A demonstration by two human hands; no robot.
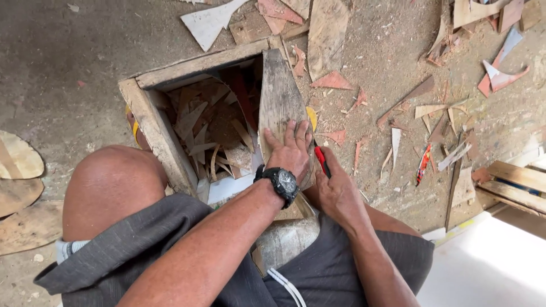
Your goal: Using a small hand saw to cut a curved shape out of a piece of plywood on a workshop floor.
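Observation:
My left hand (290, 149), with a black wristwatch on its wrist, presses flat on a long tapered piece of thin wood (278, 99) that leans over the edge of a wooden box (156, 128). My right hand (336, 190) is closed on a red-handled cutter (321, 160), held against the right edge of that wood piece, just beside my left fingers. The cutter's blade is hidden. My bare knee (111, 185) is at the left of the box.
The wooden box holds many curved wood offcuts (207, 131). Wood scraps and shavings litter the concrete floor to the right (421, 113). Rounded wood pieces (20, 170) lie at the far left. A wooden pallet (512, 185) and a white sheet (489, 267) are at the lower right.

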